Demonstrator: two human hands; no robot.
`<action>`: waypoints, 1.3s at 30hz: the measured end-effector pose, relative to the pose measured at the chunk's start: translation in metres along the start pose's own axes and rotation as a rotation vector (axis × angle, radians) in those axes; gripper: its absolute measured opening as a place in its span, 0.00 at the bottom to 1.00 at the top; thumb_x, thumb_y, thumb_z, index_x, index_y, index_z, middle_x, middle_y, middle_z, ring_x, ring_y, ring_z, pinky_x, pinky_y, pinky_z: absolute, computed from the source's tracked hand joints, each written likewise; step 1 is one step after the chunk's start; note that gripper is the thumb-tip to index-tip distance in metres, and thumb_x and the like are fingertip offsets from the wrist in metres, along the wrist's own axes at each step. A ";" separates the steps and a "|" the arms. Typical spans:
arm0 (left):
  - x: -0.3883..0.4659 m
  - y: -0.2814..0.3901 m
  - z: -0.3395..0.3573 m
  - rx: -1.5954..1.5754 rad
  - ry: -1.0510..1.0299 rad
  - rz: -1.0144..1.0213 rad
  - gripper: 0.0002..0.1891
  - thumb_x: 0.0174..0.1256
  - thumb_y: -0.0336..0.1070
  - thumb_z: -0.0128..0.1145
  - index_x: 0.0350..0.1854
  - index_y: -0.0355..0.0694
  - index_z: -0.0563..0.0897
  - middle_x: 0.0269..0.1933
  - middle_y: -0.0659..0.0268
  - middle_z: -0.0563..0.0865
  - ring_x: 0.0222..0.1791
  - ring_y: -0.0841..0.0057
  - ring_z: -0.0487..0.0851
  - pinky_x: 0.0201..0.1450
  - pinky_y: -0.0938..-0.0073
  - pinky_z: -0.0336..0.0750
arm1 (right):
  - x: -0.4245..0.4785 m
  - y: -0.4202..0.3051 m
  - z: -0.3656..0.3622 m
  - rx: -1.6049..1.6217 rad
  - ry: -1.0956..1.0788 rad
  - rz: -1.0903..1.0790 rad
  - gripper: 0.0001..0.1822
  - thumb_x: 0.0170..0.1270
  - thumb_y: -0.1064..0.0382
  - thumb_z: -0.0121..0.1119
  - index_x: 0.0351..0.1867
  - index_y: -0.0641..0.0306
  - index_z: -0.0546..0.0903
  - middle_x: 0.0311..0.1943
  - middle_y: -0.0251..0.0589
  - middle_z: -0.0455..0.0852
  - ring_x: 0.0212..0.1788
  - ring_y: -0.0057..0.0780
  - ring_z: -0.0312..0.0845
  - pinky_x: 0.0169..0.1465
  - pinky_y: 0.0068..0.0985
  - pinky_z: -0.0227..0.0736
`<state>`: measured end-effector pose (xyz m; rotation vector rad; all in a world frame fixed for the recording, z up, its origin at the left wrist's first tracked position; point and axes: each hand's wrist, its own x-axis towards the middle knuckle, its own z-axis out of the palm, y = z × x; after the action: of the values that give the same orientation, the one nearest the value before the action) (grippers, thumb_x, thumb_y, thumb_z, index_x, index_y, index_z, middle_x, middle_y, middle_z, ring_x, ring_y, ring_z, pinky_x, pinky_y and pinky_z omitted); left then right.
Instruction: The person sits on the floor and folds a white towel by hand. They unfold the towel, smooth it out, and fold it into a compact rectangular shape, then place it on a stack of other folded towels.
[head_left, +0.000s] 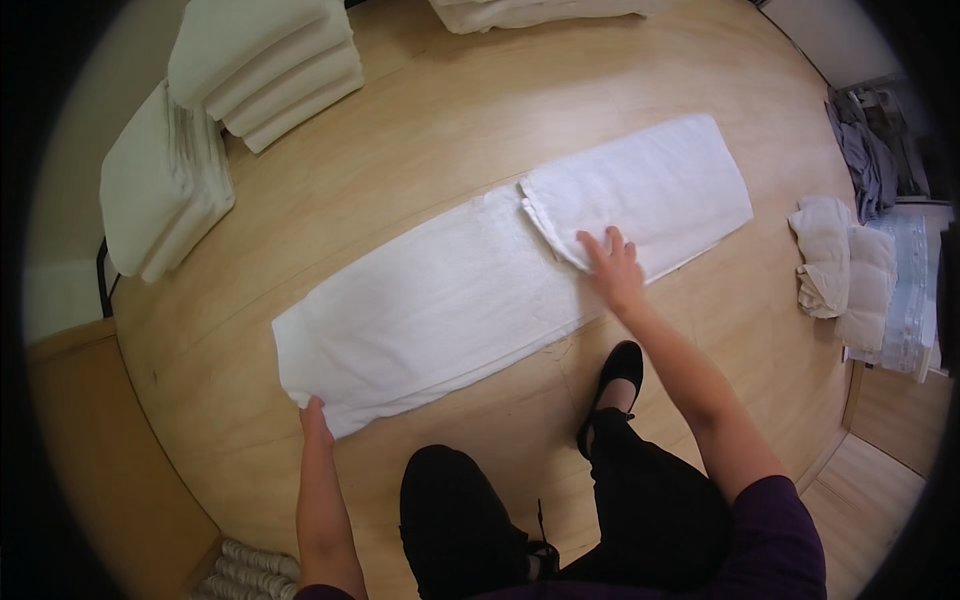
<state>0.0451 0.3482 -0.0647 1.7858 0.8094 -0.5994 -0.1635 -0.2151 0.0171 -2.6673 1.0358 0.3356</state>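
Note:
A long white cloth (420, 300), which looks like a towel or blanket, lies on the wood-patterned floor before me. Its right part is a folded-over flap (645, 184) whose hem ends near the middle of the cloth. My left hand (316, 421) grips the near left corner, thumb on top and the other fingers hidden beneath. My right hand (616, 271) rests on the near end of the flap's hem with the fingers spread. Nothing is seen held in it.
Folded white cloths (277, 67) are stacked at the upper left, with a second stack (161, 187) beside them. Another white pile (540, 11) sits at the top edge. Folded cloths (821, 255) and grey fabric (866, 161) are at right. My black shoe (622, 367) stands close to the cloth.

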 end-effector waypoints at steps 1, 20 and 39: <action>0.009 -0.004 -0.009 0.030 0.041 0.050 0.24 0.47 0.32 0.51 0.51 0.33 0.73 0.44 0.61 0.78 0.42 0.68 0.77 0.44 0.67 0.74 | 0.009 0.012 -0.011 0.040 -0.049 0.010 0.33 0.50 0.61 0.59 0.61 0.40 0.66 0.59 0.48 0.66 0.55 0.51 0.67 0.46 0.43 0.72; 0.039 -0.012 -0.114 -0.218 0.402 -0.583 0.29 0.55 0.56 0.60 0.53 0.43 0.68 0.46 0.60 0.73 0.43 0.69 0.72 0.44 0.66 0.77 | -0.062 0.240 -0.010 1.422 0.200 0.820 0.29 0.62 0.41 0.52 0.60 0.50 0.64 0.51 0.36 0.74 0.46 0.27 0.73 0.41 0.27 0.68; 0.098 0.255 -0.054 -0.119 -0.200 0.396 0.18 0.66 0.44 0.48 0.55 0.43 0.71 0.40 0.63 0.82 0.29 0.82 0.79 0.30 0.84 0.73 | 0.149 0.166 -0.125 1.237 0.116 0.290 0.21 0.64 0.50 0.52 0.54 0.55 0.72 0.40 0.32 0.80 0.41 0.17 0.77 0.32 0.13 0.62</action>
<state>0.3037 0.3639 0.0366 1.6841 0.3340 -0.4474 -0.1553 -0.4661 0.0635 -1.4393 1.1230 -0.3369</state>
